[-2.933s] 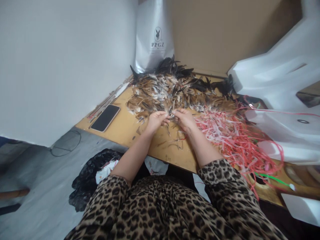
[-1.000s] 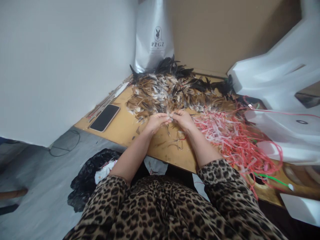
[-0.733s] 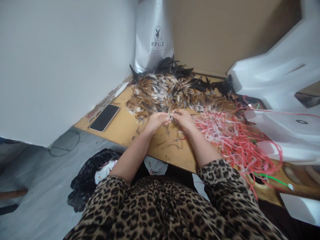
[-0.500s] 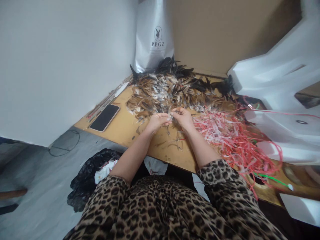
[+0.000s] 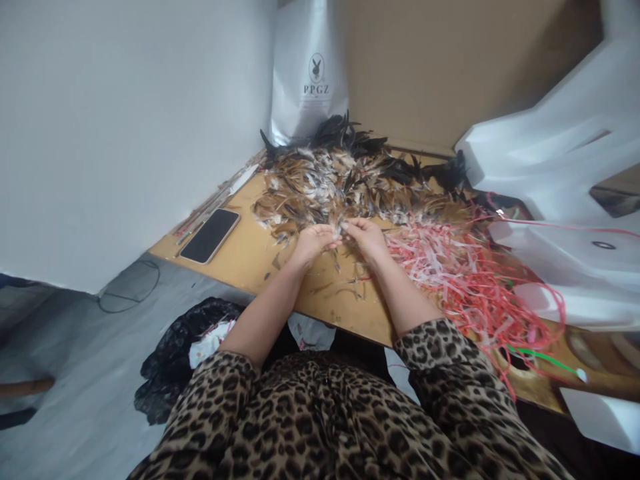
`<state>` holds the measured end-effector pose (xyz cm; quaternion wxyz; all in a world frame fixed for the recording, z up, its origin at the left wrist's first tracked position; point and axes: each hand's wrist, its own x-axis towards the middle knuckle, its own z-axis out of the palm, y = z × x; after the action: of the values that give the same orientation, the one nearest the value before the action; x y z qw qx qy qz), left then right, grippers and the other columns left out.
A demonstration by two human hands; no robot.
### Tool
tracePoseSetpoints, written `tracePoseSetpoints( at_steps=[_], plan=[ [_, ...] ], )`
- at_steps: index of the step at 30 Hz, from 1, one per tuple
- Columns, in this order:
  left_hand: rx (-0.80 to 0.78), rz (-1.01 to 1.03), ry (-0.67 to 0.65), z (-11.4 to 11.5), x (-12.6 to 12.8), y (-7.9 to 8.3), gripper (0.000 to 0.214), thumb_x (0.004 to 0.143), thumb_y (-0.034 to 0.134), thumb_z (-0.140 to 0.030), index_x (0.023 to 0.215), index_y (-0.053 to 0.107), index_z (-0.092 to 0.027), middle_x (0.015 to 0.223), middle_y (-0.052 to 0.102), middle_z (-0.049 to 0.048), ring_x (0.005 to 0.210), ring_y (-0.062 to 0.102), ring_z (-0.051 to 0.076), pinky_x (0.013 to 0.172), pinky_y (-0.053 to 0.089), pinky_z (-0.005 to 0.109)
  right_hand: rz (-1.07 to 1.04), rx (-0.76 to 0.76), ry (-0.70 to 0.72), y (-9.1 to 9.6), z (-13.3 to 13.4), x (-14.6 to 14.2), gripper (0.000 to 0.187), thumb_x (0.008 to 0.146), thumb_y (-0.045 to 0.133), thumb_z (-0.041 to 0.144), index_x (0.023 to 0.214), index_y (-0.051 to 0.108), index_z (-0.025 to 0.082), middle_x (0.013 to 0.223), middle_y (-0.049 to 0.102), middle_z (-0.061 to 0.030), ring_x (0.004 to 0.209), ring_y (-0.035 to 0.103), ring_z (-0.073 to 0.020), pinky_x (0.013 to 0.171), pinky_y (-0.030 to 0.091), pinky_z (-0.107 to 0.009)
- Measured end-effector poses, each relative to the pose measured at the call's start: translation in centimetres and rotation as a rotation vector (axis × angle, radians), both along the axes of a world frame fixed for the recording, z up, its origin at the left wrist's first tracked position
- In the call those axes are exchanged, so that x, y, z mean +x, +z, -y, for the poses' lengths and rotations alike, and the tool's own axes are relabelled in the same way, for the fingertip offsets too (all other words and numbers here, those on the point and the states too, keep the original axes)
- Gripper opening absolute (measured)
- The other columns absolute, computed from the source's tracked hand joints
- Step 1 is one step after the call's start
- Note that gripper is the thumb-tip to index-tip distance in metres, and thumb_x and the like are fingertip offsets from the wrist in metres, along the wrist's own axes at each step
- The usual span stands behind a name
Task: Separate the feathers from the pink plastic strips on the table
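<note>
In front of a big heap of brown, white and black feathers point(image 5: 320, 177), my two hands meet fingertip to fingertip over the wooden table point(image 5: 265, 263). My left hand point(image 5: 315, 241) is closed in a pinch. Opposite it, my right hand point(image 5: 366, 238) pinches too. A small feather point(image 5: 340, 225) sticks up between the fingertips; its lower end is hidden by the fingers. Loose thin feathers point(image 5: 353, 288) lie on the tabletop below my hands. Beside my right forearm is a tangled pile of pink and white plastic strips point(image 5: 440, 260).
A phone point(image 5: 210, 235) lies at the table's left end. Behind the feathers stands a silvery bag point(image 5: 310, 87). The white sewing machine point(image 5: 565, 147) takes up the right side. A black plastic bag point(image 5: 173, 353) rests on the floor at left.
Both hands have shifted only slightly, with the fingertips still together around the small feather. Everything else stays where it was.
</note>
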<state>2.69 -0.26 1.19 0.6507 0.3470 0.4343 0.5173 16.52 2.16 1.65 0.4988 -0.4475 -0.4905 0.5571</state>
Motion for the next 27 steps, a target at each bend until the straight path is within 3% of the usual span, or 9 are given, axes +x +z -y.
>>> tracePoseSetpoints(
  at_steps=[5, 14, 20, 27],
  plan=[
    [0.025, -0.024, -0.015, 0.1, 0.1, 0.0, 0.023, 0.06, 0.072, -0.014, 0.077, 0.057, -0.011, 0.064, 0.066, 0.0028, 0.056, 0.061, 0.008, 0.058, 0.047, 0.018, 0.044, 0.018, 0.049, -0.2, 0.0, 0.3, 0.03, 0.055, 0.075, 0.041, 0.058, 0.057, 0.017, 0.05, 0.054, 0.004, 0.046, 0.043, -0.0063, 0.048, 0.032, -0.021],
    [0.058, -0.069, -0.021, 0.1, 0.1, -0.2, 0.024, 0.061, 0.071, -0.016, 0.078, 0.057, -0.01, 0.065, 0.066, 0.0038, 0.057, 0.062, 0.009, 0.059, 0.048, 0.02, 0.077, 0.028, 0.073, -1.0, -0.3, 0.3, 0.031, 0.055, 0.074, 0.042, 0.058, 0.056, 0.016, 0.051, 0.054, 0.0037, 0.047, 0.043, -0.007, 0.049, 0.033, -0.021],
    [0.113, -0.122, -0.033, -0.1, 0.2, -0.3, 0.035, 0.058, 0.074, -0.018, 0.082, 0.05, -0.012, 0.061, 0.064, 0.0, 0.055, 0.062, 0.01, 0.055, 0.048, 0.02, 0.073, -0.024, 0.071, -0.6, -0.1, 0.4, 0.032, 0.053, 0.074, 0.042, 0.06, 0.057, 0.016, 0.047, 0.051, 0.0051, 0.043, 0.039, -0.0055, 0.046, 0.028, -0.02],
    [0.138, -0.118, -0.045, -0.4, 0.3, -1.0, 0.041, 0.056, 0.075, -0.019, 0.083, 0.045, -0.015, 0.058, 0.063, -0.002, 0.052, 0.061, 0.012, 0.053, 0.048, 0.022, 0.047, -0.101, 0.178, 0.0, 0.1, 0.7, 0.035, 0.052, 0.075, 0.041, 0.052, 0.051, 0.016, 0.041, 0.045, 0.0063, 0.038, 0.033, -0.0046, 0.042, 0.021, -0.02]
  ],
)
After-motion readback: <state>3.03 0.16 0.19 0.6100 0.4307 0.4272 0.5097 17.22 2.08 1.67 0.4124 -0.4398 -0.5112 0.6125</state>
